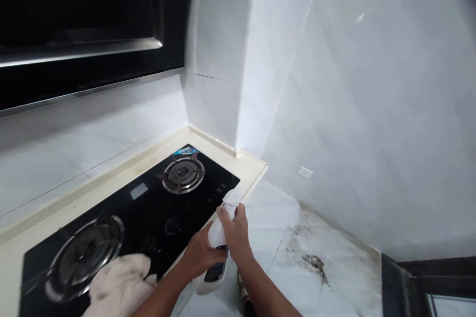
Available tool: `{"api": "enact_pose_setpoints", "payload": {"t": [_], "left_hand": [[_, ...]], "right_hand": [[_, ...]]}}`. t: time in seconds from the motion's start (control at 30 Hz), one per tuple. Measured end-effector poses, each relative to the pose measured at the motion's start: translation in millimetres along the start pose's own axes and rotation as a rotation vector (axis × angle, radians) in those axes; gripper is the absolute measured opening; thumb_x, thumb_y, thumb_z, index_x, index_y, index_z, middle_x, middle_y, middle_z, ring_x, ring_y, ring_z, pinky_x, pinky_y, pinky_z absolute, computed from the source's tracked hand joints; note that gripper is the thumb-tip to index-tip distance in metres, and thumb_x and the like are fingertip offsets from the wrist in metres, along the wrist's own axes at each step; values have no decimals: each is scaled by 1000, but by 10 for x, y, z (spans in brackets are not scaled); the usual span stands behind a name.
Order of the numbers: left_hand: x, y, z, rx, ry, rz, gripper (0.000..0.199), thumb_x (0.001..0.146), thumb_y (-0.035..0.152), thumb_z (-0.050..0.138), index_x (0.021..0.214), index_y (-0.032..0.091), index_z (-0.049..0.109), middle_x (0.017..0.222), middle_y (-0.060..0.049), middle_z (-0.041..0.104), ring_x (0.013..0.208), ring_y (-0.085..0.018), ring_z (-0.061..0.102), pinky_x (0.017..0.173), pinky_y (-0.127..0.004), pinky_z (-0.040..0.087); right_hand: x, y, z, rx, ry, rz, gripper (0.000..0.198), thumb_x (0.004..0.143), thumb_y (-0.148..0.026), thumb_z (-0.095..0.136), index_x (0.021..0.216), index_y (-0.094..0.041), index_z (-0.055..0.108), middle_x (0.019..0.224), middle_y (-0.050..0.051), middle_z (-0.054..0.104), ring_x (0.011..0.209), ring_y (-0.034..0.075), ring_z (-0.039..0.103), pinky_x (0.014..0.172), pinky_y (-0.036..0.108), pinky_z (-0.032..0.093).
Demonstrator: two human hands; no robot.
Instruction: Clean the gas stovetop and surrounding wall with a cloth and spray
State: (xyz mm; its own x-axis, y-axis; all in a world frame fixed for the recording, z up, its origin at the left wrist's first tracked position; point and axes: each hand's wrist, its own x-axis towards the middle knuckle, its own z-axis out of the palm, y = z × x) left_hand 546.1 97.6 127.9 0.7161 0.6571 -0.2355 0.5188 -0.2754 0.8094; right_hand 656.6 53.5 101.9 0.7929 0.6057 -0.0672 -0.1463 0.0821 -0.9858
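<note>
A white spray bottle (216, 234) with a dark label is held tilted in front of me, just off the front edge of the gas cooktop (143, 218). My left hand (203, 253) is wrapped round the bottle's body. My right hand (235, 230) grips its upper part, near the spray head (231, 197); how the fingers sit on the trigger is hard to make out. On the cooktop's near left part, beside my left forearm, lies a crumpled cream-coloured cloth (121, 282), partly over the left burner (84, 257).
The right burner (183, 173) sits near the back corner of the cream countertop (217, 156). A black range hood or cabinet (92, 20) overhangs the upper left. A wall socket (305, 172) is on the right wall. The tiled floor (286, 262) has dark stains.
</note>
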Motion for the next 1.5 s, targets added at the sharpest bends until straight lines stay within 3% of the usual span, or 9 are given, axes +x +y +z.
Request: {"api": "enact_pose_setpoints", "payload": {"t": [0.13,0.23,0.47,1.0,1.33,1.5], "left_hand": [[787,280,321,-12,-43,-19,58,62,12,66,119,17,63,96,-2,73,86,-21,64,76,-29,49],[1216,477,492,18,-31,-78,58,62,12,66,119,19,63,95,-1,73,86,-21,65,75,-28,49],[1741,772,628,152,12,-201,64,63,17,69,126,22,61,95,-1,74,92,-22,67,79,-28,47],[2022,843,744,108,52,-216,54,65,20,72,118,22,64,92,1,73,87,-21,67,74,-26,48],[1981,867,730,123,53,-260,53,62,17,70,115,22,65,89,2,73,87,-21,65,74,-26,47],[1817,828,667,84,76,-246,55,62,16,68,117,21,64,90,1,73,85,-20,65,73,-26,47]], "right_hand": [[806,19,-366,-54,32,47,35,78,-51,63,94,-22,51,89,4,63,86,23,59,76,34,47],[1264,18,-559,-41,25,47,36,80,-52,62,95,-21,52,91,4,62,88,23,59,77,34,46],[1816,48,-737,-32,2,99,35,82,-55,60,89,-20,58,82,5,65,81,24,59,72,34,46],[2176,18,-770,-31,-44,73,35,84,-56,57,88,-21,59,81,5,66,80,23,60,75,34,47],[2138,18,-774,-29,-51,71,35,83,-55,57,91,-21,58,85,5,66,83,23,59,75,33,47],[2031,-43,-707,-80,-83,95,32,80,-54,59,85,-23,52,80,3,63,78,23,58,74,34,45]]}}
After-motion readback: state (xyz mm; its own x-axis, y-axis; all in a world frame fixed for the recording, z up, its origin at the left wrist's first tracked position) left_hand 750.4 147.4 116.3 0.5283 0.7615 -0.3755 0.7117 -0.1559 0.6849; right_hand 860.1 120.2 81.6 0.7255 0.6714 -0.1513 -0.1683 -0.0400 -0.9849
